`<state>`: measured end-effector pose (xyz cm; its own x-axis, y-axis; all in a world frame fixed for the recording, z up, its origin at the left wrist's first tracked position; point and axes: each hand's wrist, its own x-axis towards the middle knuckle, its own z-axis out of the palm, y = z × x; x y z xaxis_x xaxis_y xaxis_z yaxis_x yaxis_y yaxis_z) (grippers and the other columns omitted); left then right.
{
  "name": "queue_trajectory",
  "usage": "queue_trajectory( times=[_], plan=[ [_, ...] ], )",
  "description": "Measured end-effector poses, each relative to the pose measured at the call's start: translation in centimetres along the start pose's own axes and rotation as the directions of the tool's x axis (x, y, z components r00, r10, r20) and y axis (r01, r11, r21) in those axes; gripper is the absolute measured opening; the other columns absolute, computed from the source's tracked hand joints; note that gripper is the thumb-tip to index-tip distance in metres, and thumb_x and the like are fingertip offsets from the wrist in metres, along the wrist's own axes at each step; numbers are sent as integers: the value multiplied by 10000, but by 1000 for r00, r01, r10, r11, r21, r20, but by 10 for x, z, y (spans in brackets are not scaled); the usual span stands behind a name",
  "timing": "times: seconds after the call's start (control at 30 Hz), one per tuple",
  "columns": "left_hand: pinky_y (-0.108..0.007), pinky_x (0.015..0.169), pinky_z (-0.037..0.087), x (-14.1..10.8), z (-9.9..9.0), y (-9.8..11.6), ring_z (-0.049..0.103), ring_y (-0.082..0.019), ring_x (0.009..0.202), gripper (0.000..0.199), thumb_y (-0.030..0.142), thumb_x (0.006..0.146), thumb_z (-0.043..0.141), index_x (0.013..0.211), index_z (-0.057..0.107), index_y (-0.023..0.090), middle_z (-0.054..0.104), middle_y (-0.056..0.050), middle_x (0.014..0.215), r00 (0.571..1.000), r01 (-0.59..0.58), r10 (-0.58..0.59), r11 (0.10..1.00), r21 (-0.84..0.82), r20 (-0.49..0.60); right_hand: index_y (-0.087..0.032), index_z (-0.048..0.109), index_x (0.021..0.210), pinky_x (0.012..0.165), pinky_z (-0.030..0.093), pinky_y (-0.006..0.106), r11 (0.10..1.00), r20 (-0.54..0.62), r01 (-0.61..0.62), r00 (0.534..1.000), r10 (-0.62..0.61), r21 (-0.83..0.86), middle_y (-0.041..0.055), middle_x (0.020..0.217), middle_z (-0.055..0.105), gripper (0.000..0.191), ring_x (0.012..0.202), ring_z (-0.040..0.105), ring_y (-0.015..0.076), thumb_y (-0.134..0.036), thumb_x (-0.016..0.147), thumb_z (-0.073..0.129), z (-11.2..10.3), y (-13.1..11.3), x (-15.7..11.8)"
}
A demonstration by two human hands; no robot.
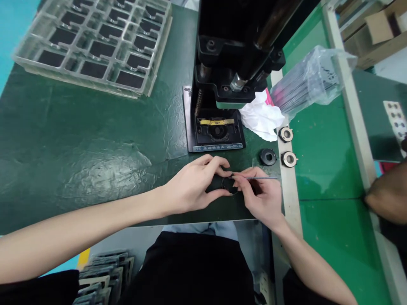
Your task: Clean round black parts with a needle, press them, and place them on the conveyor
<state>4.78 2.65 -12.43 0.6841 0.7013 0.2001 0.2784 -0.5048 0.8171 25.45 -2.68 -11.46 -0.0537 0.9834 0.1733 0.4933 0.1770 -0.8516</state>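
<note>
1. Left hand [190, 187] above the dark green matted worktop [79, 140], grip closed around a black cylindrical ring [221, 184], fingers curled over and under it.
2. Right hand [259, 199] at the ring's right side, grip pinched almost shut on a thin silver metal rod [265, 178], rod tip at the ring's end.
3. Just ahead of the hands, a second black round ring [269, 157] lying on the worktop, beside two black-and-silver collared rings [286, 134] on a pale raised strip [288, 190].
4. Farther ahead, a black hand press [235, 55] above a black fixture plate with yellow tape [218, 127], with crumpled white tissue [262, 116] and a clear plastic bag of slender rods [305, 80] to its right.
5. At upper left, a clear plastic tray with black-lined compartments [95, 46].
6. At the right edge, well apart from both hands, a co-worker's forearm [386, 192] over a green mat [327, 161].
</note>
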Motion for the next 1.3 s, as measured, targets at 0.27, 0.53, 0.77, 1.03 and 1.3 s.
queue_trajectory(
  times=[0.27, 0.53, 0.77, 1.03, 1.3],
  plan=[
    [-375, 943, 569, -1, 0, 1, 645, -246, 1159, 493, 312, 909, 785, 1245, 441, 207, 731, -48, 1136, 1000, -10, 10, 1000, 22, -14, -208, 658, 929, 651, 584, 245, 995, 28, 71, 997, -69, -74, 18, 852, 746, 77, 729, 719, 127, -157, 965, 614, -1, 0, -1],
    [-397, 971, 564, -1, 2, 2, 660, -262, 1195, 561, 319, 909, 785, 1317, 416, 207, 748, -41, 1126, 1000, 10, -9, 1000, 28, -19, -207, 634, 879, 589, 547, 256, 964, 41, 194, 981, -189, -183, 10, 746, 695, 120, 638, 673, 128, -132, 964, 592, 2, -8, 2],
    [-374, 961, 565, 0, 3, -1, 679, -262, 1170, 635, 313, 882, 819, 1342, 397, 199, 757, -29, 1082, 998, -25, 28, 998, 60, -49, -204, 597, 850, 560, 495, 242, 941, 66, 237, 972, -227, -242, 1, 709, 648, 151, 599, 613, 112, -131, 978, 566, 4, -8, 3],
    [-374, 945, 562, 3, 1, -3, 703, -261, 1134, 599, 343, 841, 854, 1247, 439, 197, 765, -23, 1024, 999, -11, 12, 999, 31, -52, -215, 557, 863, 594, 490, 261, 856, 106, 364, 931, -350, -368, 8, 724, 641, 165, 649, 628, 139, -102, 981, 535, 11, -8, 7],
    [-314, 834, 590, 3, 4, -3, 765, -217, 956, 588, 317, 781, 875, 1152, 430, 214, 726, -41, 1107, 996, 73, -76, 995, -66, -41, -197, 591, 851, 544, 472, 217, 929, 44, 263, 964, -261, -261, -5, 722, 658, 143, 603, 623, 102, -108, 963, 583, 8, -4, 8]
  ],
)
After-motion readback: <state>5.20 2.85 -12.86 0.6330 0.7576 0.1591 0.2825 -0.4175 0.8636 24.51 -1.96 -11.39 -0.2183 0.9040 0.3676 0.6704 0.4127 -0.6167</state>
